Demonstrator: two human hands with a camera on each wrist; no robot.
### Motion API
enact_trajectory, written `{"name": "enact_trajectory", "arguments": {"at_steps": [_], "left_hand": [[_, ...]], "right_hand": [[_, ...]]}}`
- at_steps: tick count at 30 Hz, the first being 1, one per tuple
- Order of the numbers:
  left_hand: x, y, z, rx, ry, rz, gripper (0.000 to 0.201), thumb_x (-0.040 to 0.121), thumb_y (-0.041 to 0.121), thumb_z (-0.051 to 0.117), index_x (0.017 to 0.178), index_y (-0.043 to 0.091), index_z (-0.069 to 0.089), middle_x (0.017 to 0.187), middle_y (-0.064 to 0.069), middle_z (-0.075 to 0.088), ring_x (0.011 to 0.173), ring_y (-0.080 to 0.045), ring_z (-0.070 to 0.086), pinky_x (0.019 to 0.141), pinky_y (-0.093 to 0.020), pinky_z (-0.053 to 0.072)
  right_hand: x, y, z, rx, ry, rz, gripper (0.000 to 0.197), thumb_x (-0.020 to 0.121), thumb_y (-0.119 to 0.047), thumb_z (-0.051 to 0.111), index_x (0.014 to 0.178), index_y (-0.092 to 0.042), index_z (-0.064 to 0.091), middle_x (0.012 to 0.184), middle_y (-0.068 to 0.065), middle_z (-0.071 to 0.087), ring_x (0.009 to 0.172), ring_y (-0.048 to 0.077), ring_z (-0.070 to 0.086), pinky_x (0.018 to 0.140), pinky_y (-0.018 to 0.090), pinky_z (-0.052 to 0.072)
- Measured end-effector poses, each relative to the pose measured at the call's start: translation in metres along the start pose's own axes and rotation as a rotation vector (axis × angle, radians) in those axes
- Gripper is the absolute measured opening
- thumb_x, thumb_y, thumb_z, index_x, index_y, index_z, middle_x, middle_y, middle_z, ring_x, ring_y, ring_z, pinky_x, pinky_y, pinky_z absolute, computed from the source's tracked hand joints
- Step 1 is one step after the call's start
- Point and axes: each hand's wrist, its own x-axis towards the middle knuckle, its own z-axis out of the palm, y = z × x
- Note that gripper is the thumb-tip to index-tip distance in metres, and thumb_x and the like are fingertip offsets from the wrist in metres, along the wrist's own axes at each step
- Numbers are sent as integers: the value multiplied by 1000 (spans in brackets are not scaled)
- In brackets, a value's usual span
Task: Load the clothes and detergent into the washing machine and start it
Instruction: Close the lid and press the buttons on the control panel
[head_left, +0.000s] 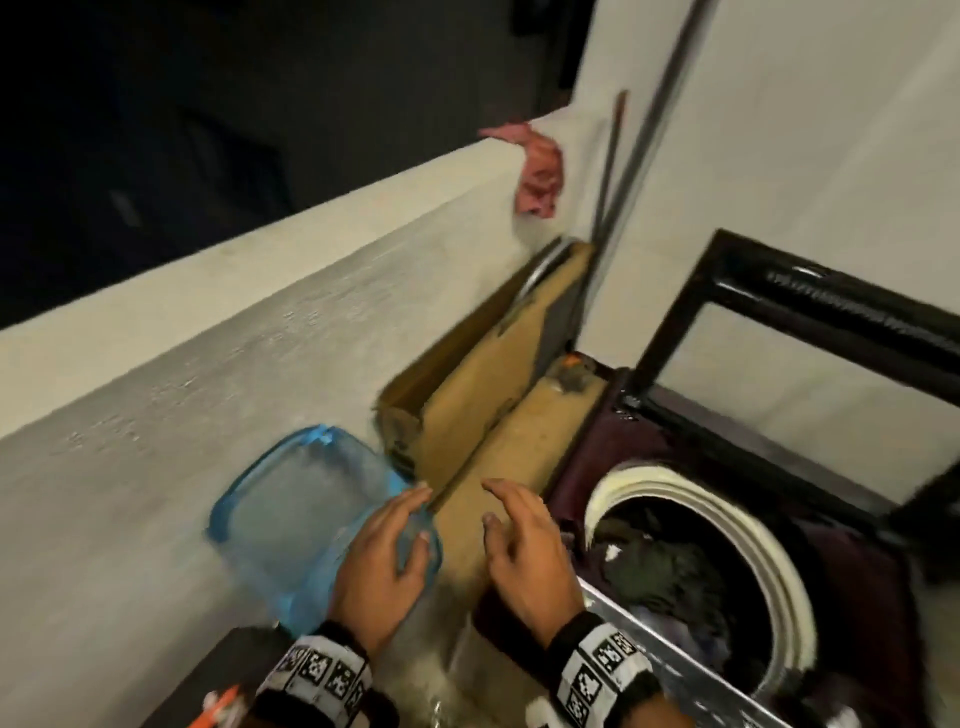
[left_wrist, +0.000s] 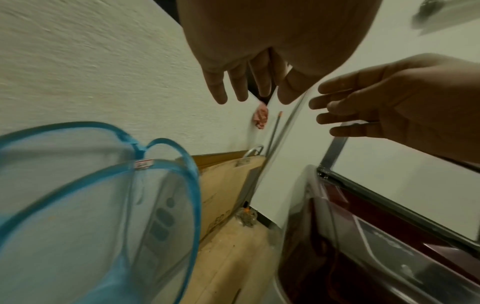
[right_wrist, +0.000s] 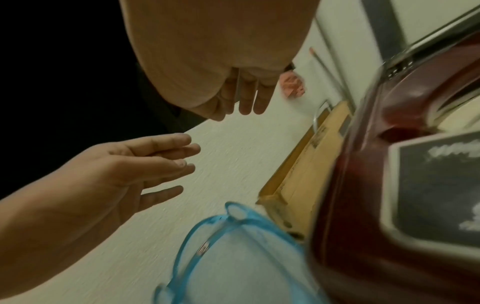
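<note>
A maroon top-loading washing machine (head_left: 613, 447) stands at the right with its black-framed lid (head_left: 810, 296) raised. Dark clothes (head_left: 670, 571) lie inside the white-rimmed drum (head_left: 727, 499). A blue-rimmed mesh laundry basket (head_left: 291, 514) stands to its left against the wall. My left hand (head_left: 384, 551) hovers over the basket's near rim, fingers straight and holding nothing. My right hand (head_left: 524, 540) hangs beside it, between basket and machine, fingers relaxed and empty. The wrist views show both palms open: left hand (left_wrist: 246, 86), right hand (right_wrist: 244, 102). The basket (left_wrist: 103, 205) looks empty. No detergent is visible.
A pale low wall (head_left: 260, 322) runs along the left. Flat cardboard (head_left: 493, 374) leans between the wall and the machine. A pink cloth (head_left: 540, 171) hangs on the wall top, beside thin rods (head_left: 613, 166) in the corner. An orange-and-white object (head_left: 218, 701) shows at the bottom edge.
</note>
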Motion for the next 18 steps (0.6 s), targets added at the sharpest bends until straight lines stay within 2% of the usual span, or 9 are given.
{"name": "enact_trajectory", "arguments": {"at_steps": [3,8,12,14,16,18], "left_hand": [[35,42,37,-31,-117,114,50,89,19,58,137,31,56,143,24,51,134,9,42,112,-11,29],[81,119,110,-55,-233,297,50,87,27,52,137,31,57,144,20,52,136,9,39,115,-26,35],[110,189,164,-38,-306,422,53,88,40,47,140,37,52,147,24,47,138,3,39,115,-33,37],[122,219,187,-26,-328,467,55,87,44,45,141,38,50,149,25,45,140,1,37,116,-38,37],[134,245,205,-5,-337,522,56,87,46,43,142,36,50,149,21,46,141,-4,39,115,-43,39],[147,274,225,41,-317,609,56,87,45,43,141,32,52,149,15,49,139,-10,43,112,-46,42]], "right_hand": [[-8,31,-62,-62,156,73,37,96,-16,53,132,-25,57,131,-9,59,125,7,52,110,26,38],[-21,69,-151,-123,322,176,40,95,-15,54,133,-25,57,132,-11,57,126,3,50,112,22,36],[-37,97,-221,-160,433,248,40,93,-16,56,132,-28,57,129,-20,53,123,-1,49,106,3,23],[-44,110,-253,-164,483,285,40,93,-17,56,132,-28,57,127,-22,51,123,0,49,103,-1,19],[-49,123,-280,-193,497,305,39,95,-20,56,133,-26,57,130,-19,52,126,3,48,106,0,18],[-53,134,-310,-231,500,305,40,95,-21,54,135,-23,56,134,-13,54,129,4,46,114,10,22]]}}
